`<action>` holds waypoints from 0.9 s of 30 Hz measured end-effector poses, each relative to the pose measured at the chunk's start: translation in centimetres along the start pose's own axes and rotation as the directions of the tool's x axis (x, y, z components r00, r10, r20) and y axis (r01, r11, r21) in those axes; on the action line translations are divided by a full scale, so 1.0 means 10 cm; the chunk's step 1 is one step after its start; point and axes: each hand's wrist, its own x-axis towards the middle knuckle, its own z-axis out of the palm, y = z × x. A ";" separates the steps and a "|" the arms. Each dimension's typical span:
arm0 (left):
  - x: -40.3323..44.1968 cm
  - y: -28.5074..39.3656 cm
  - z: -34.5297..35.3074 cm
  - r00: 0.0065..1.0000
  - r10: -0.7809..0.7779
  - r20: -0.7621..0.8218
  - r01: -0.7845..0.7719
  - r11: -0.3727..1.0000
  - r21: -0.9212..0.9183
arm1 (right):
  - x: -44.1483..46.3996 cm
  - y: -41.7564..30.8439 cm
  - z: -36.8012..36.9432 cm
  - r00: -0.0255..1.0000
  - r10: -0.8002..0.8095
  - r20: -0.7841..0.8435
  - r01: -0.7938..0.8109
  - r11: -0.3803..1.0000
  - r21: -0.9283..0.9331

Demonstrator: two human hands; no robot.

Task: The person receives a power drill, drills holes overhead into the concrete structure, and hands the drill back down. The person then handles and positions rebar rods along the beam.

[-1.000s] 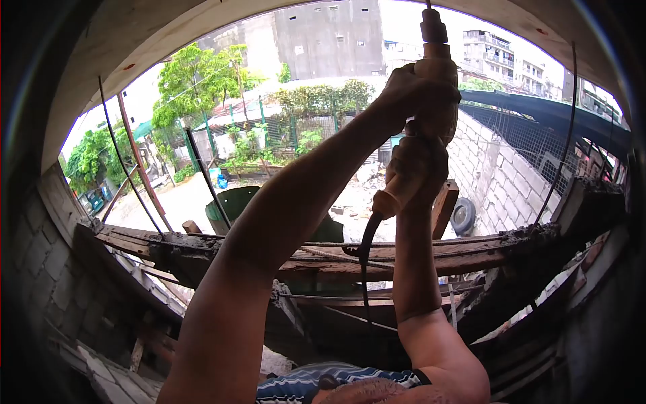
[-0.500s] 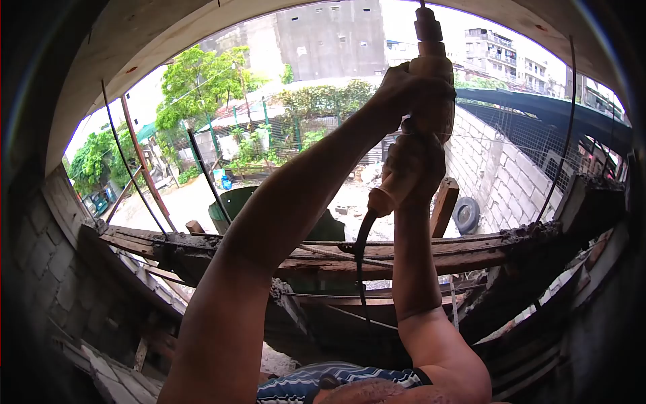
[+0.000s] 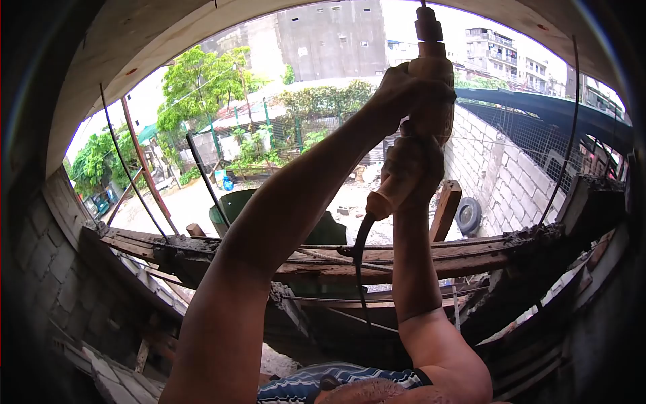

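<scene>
A corded rotary hammer drill (image 3: 433, 66) is held upright overhead, its chuck and bit pointing at the ceiling and running out of the top of the view. My left hand (image 3: 412, 93) wraps round the drill's body just below the chuck. Lower down, my right hand (image 3: 413, 163) is closed round the rear handle, with the trigger area hidden by the fingers. From the handle's end a black power cord (image 3: 361, 249) hangs down past the wooden beam. Where the bit's tip meets the ceiling is out of view.
Rough wooden beams (image 3: 464, 254) with rods cross in front of me at chest height. Thin steel bars (image 3: 570, 135) stand on both sides. Overhead is a concrete ceiling (image 3: 145, 50). Outside lie a tyre (image 3: 468, 215), a block wall (image 3: 505, 165) and a green sheet (image 3: 235, 205).
The power cord has swung slightly, and the drill's handle sits a touch lower and further left. Both hands keep the same hold.
</scene>
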 end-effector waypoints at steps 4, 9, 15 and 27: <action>0.01 0.00 -0.01 1.000 -0.021 0.002 0.021 1.000 0.013 | 0.00 0.00 0.00 1.000 -0.003 -0.017 0.003 1.000 -0.024; -0.01 0.05 0.00 0.998 -0.068 0.007 0.068 0.992 -0.107 | 0.00 0.00 -0.01 1.000 0.001 0.009 -0.001 1.000 0.024; -0.03 0.07 0.00 0.998 -0.066 -0.012 0.065 0.994 -0.082 | 0.00 0.03 0.02 1.000 -0.002 0.018 0.002 1.000 0.022; -0.05 0.06 -0.02 0.999 -0.008 0.054 0.008 1.000 0.010 | 0.00 0.05 0.05 1.000 0.020 -0.015 -0.019 0.998 0.058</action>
